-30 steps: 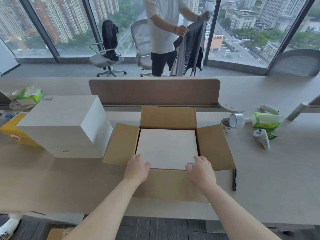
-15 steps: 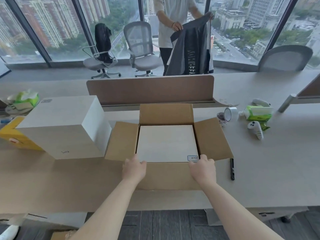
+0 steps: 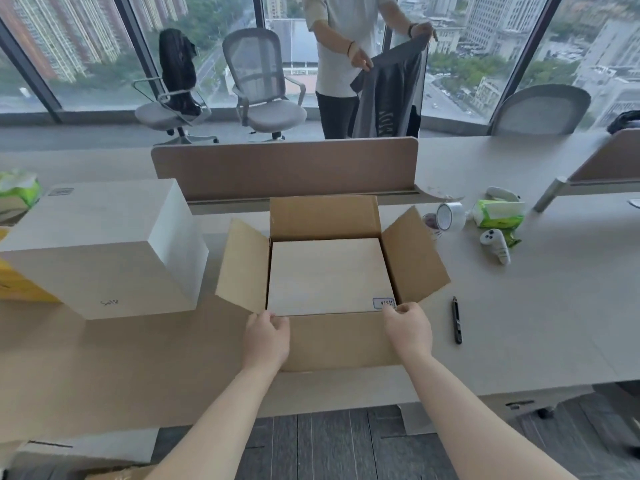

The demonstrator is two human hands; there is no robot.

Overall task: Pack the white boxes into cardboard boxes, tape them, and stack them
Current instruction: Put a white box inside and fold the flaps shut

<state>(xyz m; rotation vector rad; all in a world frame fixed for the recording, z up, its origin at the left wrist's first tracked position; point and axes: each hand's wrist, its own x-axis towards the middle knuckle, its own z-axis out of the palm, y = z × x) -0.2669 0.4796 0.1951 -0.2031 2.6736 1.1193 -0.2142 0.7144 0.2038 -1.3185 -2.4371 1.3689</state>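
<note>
Nearest you: your left hand [image 3: 266, 337] and right hand [image 3: 408, 332], both lying on the near flap [image 3: 339, 341] of the open cardboard box [image 3: 322, 216], fingers curled at its fold; whether they grip the card or merely rest there cannot be told. Change noted: a second ago both hands lay on the near edge of the white box [image 3: 329, 275]; they have since drawn back to the flap, and the label [image 3: 383, 303] at that box's near right corner is now uncovered. Position of item: white box seated flat inside the cardboard box, below the rim, all four flaps splayed outward. Reading: insertion looks finished for this one; folding the flaps shut comes next, then taping. To hand: black pen [image 3: 457, 320] on the desk [image 3: 536, 306], just right of the cardboard box; roll of tape [image 3: 450, 216] further back on the right, well apart from your hands. Outstanding: second white box [image 3: 104, 251] on the left, unpacked, near the left flap. Beyond the divider [image 3: 284, 164]: a person holding a dark garment [image 3: 391, 95]
</note>
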